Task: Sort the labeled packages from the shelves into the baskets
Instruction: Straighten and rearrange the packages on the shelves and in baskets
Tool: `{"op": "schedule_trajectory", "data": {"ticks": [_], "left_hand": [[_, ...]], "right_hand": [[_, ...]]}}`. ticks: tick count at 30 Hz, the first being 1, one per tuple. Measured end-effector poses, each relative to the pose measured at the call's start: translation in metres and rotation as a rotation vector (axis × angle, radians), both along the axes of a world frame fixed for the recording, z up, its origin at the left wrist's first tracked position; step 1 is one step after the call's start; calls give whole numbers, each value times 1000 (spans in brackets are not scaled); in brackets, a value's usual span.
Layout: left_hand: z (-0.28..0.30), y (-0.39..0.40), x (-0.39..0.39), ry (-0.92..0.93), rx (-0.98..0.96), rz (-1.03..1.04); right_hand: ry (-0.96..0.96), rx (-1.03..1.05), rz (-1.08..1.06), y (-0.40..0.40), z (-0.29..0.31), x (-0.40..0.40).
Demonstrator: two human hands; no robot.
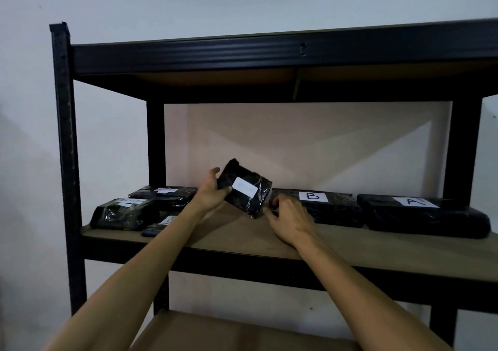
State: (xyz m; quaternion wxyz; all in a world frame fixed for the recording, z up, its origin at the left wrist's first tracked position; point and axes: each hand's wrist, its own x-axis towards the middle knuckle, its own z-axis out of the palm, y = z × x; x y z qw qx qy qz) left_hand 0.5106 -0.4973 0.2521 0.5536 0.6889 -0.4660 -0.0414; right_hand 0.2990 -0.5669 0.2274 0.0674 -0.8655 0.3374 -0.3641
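From the head camera, a small black-wrapped package point(244, 189) with a white label too blurred to read was gripped by the left hand point(213, 193), tilted, above the middle shelf board point(350, 245). The right hand point(289, 220) was held just beside its lower corner, fingers loosely curled, grasping nothing. Packages marked B point(323, 205) and A point(425, 214) lay to the right, apart.

A black metal shelving unit point(64, 145) with brown boards stands against a plain white wall point(215, 0).
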Motion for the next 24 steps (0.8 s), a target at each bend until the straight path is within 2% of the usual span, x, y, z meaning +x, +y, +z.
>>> {"op": "schedule_trajectory", "data": {"ticks": [2,8,12,22,24], "left_hand": [[4,3,-5,24,-93,-26],[3,7,-25,171,-143,-187],[0,14,-43,239,-158,-274],[1,29,-53,223,-172,-220],[1,29,-49,170,-153,-154]], "right_hand": [[-67,61,-15,-2,2,-1],[-277,240,32,-7,7,-7],[-248,189,87,-2,8,-6],[-228,189,136,1,10,-6],[-228,219,134,-1,13,-3]]}}
